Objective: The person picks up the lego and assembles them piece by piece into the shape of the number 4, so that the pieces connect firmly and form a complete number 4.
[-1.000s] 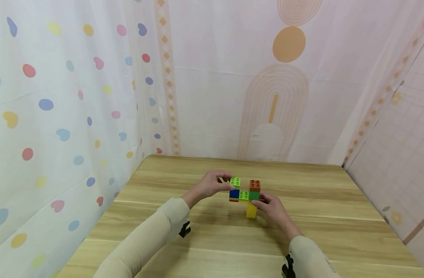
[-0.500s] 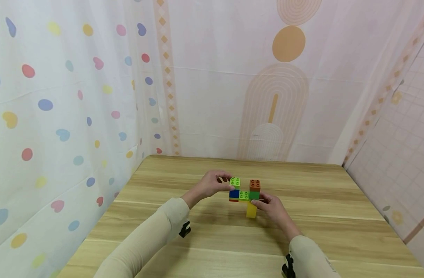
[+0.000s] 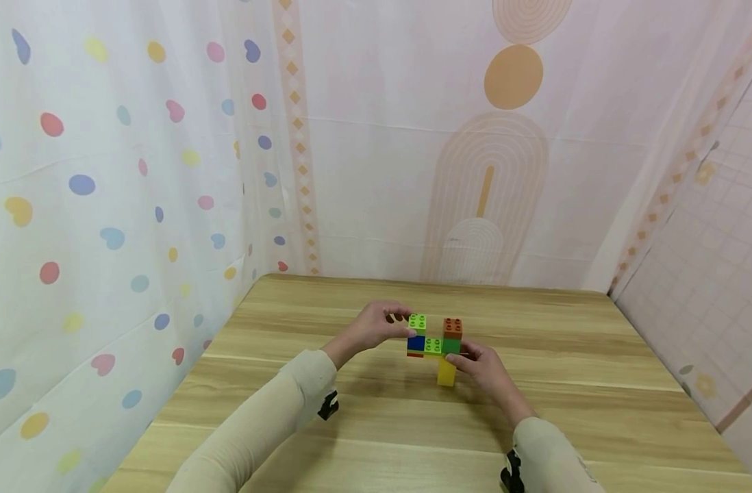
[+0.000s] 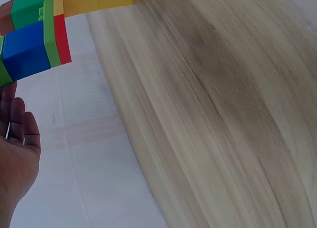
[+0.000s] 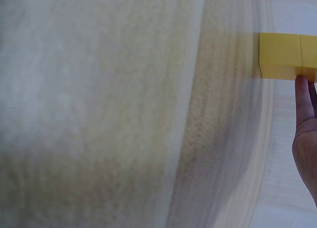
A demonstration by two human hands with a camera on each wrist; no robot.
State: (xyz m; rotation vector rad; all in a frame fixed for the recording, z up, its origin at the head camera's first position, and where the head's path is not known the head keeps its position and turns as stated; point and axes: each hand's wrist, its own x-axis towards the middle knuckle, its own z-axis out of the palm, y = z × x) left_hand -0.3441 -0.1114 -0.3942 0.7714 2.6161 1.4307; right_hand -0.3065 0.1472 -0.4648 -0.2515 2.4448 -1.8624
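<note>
A toy-brick structure stands upright on a yellow column (image 3: pixel 446 373) near the table's middle. On its left arm a blue brick (image 3: pixel 416 343) carries a lime brick (image 3: pixel 417 322). My left hand (image 3: pixel 373 326) pinches that lime brick between thumb and fingers. A lime studded piece (image 3: pixel 433 346) bridges to the right side, where a brown brick (image 3: pixel 453 328) tops a green one (image 3: pixel 452 346). My right hand (image 3: pixel 485 370) grips the column's upper part, just under the green brick. The left wrist view shows a red piece (image 4: pixel 62 39) beneath the blue brick, with the left arm's underside raised off the table.
The wooden table (image 3: pixel 376 438) extends around the structure on every side. Behind it hangs a patterned curtain (image 3: pixel 376 171), and a dotted curtain (image 3: pixel 117 205) covers the left. Black wrist devices sit under both sleeves.
</note>
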